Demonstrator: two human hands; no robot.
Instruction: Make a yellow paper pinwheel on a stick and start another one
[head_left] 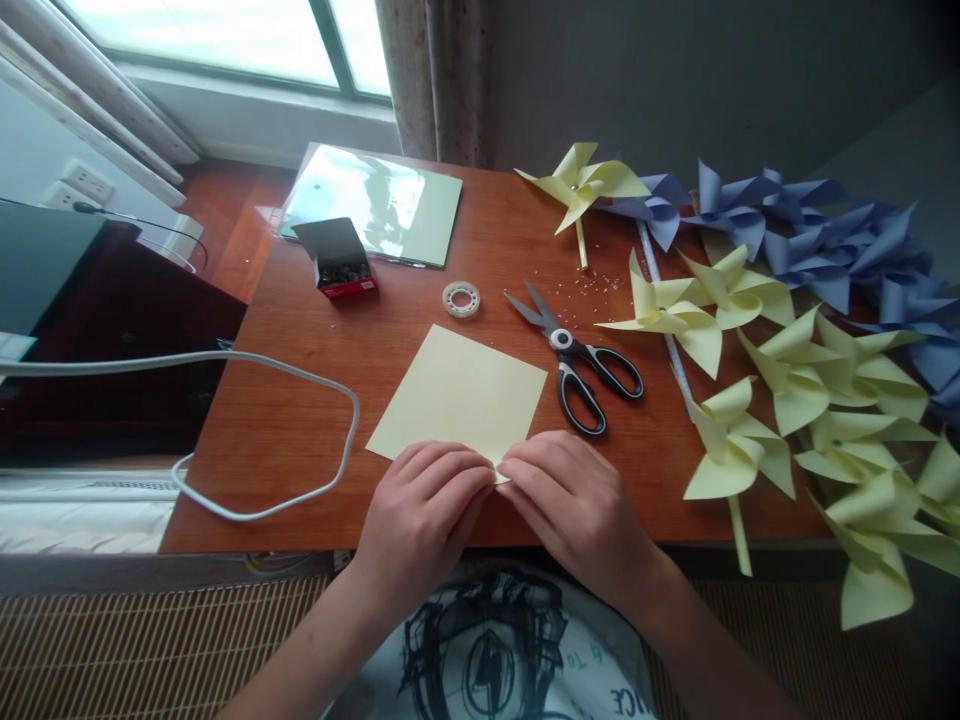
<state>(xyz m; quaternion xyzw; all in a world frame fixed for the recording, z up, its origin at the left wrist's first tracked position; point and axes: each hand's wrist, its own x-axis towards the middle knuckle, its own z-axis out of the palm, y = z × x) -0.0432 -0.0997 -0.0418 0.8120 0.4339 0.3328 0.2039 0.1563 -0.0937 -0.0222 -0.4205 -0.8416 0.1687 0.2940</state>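
Note:
A square sheet of pale yellow paper [461, 390] lies on the wooden table in front of me, turned at an angle. Both my hands meet at its near corner and pinch it, the fingertips almost touching. My left hand [431, 500] covers part of the near edge; my right hand [574, 505] grips the corner from the other side. A small bit of the corner shows between the fingers, bent up or folded; the exact fold is hidden. Scissors [562, 340] with black and grey handles lie partly open beyond my right hand. A roll of clear tape [461, 299] rests past the sheet.
Yellow paper pinwheels [739, 440] and blue pinwheels [817, 240] crowd the right side. At the back left are an open red-and-black box [346, 275] of small dark pieces and a glossy pack of paper [382, 205]. A white cable [352, 420] loops over the left edge.

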